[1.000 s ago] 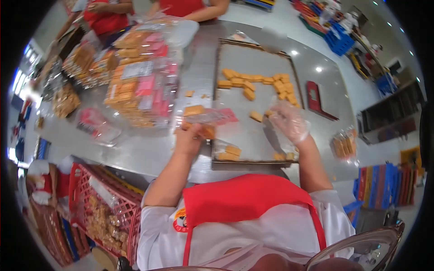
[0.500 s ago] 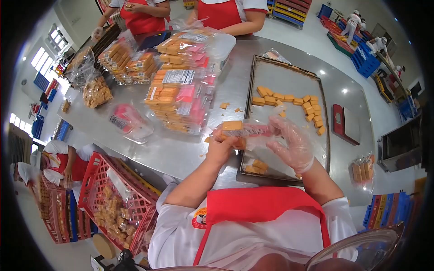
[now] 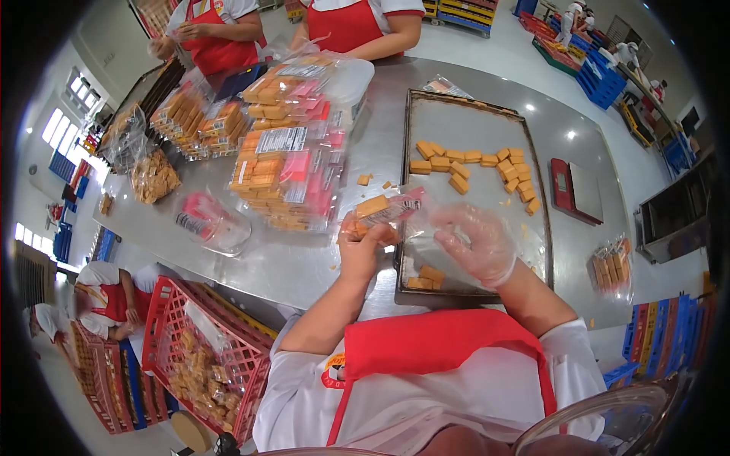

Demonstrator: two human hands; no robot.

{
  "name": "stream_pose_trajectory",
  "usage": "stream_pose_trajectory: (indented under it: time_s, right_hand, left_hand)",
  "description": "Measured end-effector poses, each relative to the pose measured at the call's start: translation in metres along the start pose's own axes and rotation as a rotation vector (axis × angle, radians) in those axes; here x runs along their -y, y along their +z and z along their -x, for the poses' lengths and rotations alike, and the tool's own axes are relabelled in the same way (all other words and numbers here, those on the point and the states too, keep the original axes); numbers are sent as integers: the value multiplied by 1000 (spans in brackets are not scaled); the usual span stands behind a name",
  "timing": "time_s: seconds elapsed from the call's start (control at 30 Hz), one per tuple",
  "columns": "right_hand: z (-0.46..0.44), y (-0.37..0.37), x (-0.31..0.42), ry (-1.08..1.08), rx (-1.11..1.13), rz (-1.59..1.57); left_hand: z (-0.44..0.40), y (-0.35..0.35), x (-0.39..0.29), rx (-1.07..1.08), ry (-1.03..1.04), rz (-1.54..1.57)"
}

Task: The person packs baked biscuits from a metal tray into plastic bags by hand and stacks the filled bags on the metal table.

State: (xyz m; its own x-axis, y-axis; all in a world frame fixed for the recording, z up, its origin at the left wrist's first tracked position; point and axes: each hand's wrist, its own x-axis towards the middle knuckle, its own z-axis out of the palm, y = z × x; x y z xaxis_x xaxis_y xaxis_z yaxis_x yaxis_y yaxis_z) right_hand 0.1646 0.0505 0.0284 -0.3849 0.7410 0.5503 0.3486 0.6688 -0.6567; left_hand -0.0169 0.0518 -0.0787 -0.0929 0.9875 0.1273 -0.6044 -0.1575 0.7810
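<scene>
Though in the left hand (image 3: pixel 360 249), the packet (image 3: pixel 382 210) partly beyond its grip.

I'm seeing the tray (image 3: pixel 456 118) lying by the worktop's (image 3: pixel 285 266) near edge, blocks (image 3: pixel 519 176) resting on it. Right of it the scale (image 3: pixel 572 191) is sitting; left, packets (image 3: pixel 283 156) are lying piled. Beyond the near-left edge, a basket (image 3: pixel 247 372) is standing.

The gloved right hand (image 3: pixel 477 245), earlier farther off, is now close to the packet (image 3: pixel 395 210)
</scene>
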Motion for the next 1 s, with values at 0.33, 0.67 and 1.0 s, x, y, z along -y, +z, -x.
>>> stream_pose_trajectory:
  time_s: [0.33, 0.67, 1.0]
  right_hand:
    - [-3, -8, -10, -192, 116, 377]
    - [0, -5, 2, 497, 476, -519]
    - [-16, 3, -16, 863, 528, -460]
  left_hand:
    - [5, 1, 7, 47, 33, -119]
    - [8, 2, 3, 190, -180, -113]
    - [-2, 1, -8, 332, -164, 261]
